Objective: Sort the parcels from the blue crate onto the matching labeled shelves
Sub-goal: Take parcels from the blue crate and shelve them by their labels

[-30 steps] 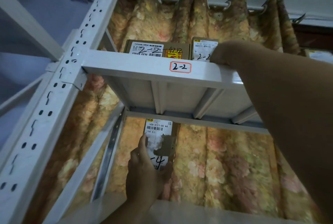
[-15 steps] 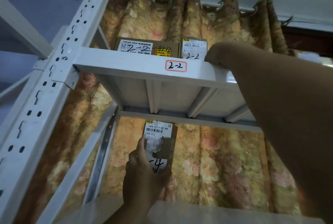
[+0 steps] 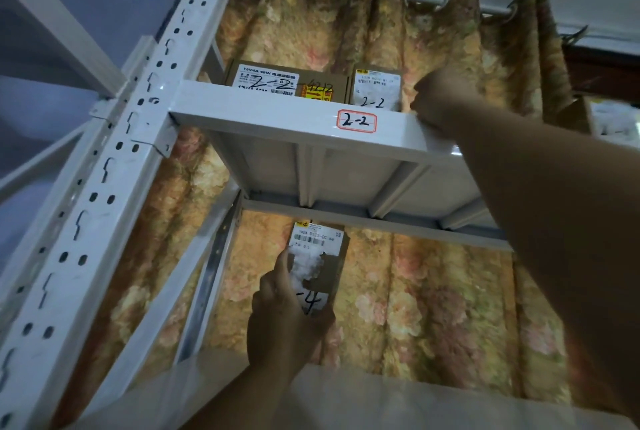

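In the head view, a white shelf point(image 3: 277, 121) is seen from below, with a red-edged label point(image 3: 356, 121) reading "2-2" on its front rail. Two parcels marked "2-2" are stood on it: a wide parcel point(image 3: 287, 83) and, just to its right, a small parcel point(image 3: 375, 88). The right hand point(image 3: 440, 100) is rested on the shelf edge just beside the small parcel; its fingers are hidden, so its grip cannot be told. Below the shelf, a third parcel point(image 3: 318, 263) marked "-4" is gripped upright by the left hand point(image 3: 284, 325). A floral curtain point(image 3: 433, 308) is hung behind.
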Demonstrator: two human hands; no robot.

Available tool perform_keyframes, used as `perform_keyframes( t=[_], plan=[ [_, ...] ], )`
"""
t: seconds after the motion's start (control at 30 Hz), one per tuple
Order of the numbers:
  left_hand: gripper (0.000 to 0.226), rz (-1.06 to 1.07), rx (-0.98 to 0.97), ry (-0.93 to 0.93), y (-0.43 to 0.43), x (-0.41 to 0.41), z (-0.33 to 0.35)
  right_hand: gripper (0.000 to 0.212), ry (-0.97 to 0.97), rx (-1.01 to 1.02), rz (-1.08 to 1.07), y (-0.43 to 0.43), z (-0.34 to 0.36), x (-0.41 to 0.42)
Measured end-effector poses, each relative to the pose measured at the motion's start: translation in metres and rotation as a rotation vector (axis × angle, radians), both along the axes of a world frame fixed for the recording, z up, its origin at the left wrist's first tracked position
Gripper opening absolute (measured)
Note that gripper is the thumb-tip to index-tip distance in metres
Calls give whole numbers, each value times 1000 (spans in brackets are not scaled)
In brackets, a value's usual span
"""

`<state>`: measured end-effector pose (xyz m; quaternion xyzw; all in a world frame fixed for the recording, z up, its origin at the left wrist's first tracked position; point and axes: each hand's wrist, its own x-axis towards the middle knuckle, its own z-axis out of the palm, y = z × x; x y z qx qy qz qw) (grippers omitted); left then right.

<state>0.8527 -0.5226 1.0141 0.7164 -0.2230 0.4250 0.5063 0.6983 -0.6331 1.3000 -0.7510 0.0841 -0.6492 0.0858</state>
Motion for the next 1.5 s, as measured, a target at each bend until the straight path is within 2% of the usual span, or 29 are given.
perform_keyframes(
  t=[0.1, 0.2, 0.27, 0.3, 0.4, 0.47, 0.5, 0.6, 0.7, 0.77, 0.83, 0.97, 1.1, 1.23, 1.4, 1.5],
  plan=[
    [99, -5, -8, 4, 1, 4, -1, 43, -269, -37, 31, 7, -32, -7],
    [98, -24, -22, 36, 1, -6, 0, 49, -349, -148, -48, 18, -84, -16],
    [98, -62, -62, 26, 4, -12, 6, 41, -280, -193, -48, 12, -120, -16],
    [98, -84, -93, 20, 3, -14, 8, 35, -187, -183, -27, 5, -139, -14],
    [102, -162, -132, 9, -3, -33, 15, 26, 169, 139, 241, -20, -186, -11],
    [106, -178, -91, -9, -12, -52, 17, 30, 337, 330, 419, -29, -208, -14],
    [108, -189, -74, -22, -17, -59, 18, 35, 396, 354, 489, -31, -216, -17],
    [108, -316, -58, -33, -29, -85, 19, 41, 417, 391, 758, -31, -229, -23],
    [76, -521, -118, 7, -36, -110, 11, 32, 259, 509, 1001, -38, -234, -35],
    [55, -591, -169, 52, -39, -125, 6, 28, 165, 570, 1002, -47, -237, -44],
    [50, -630, -229, 92, -43, -140, 1, 29, 144, 569, 1002, -60, -243, -56],
    [34, -631, -209, 114, -62, -175, -10, 39, 180, 464, 955, -94, -256, -88],
    [32, -582, -250, 103, -93, -223, -24, 37, 251, 443, 958, -126, -272, -131],
    [31, -537, -306, 126, -128, -277, -44, 30, 159, 532, 949, -163, -299, -175],
    [28, -494, -239, 221, -169, -334, -98, 24, 176, 529, 811, -209, -342, -217],
    [22, -476, -246, 238, -179, -363, -122, 14, 141, 604, 792, -217, -364, -241]
  ],
)
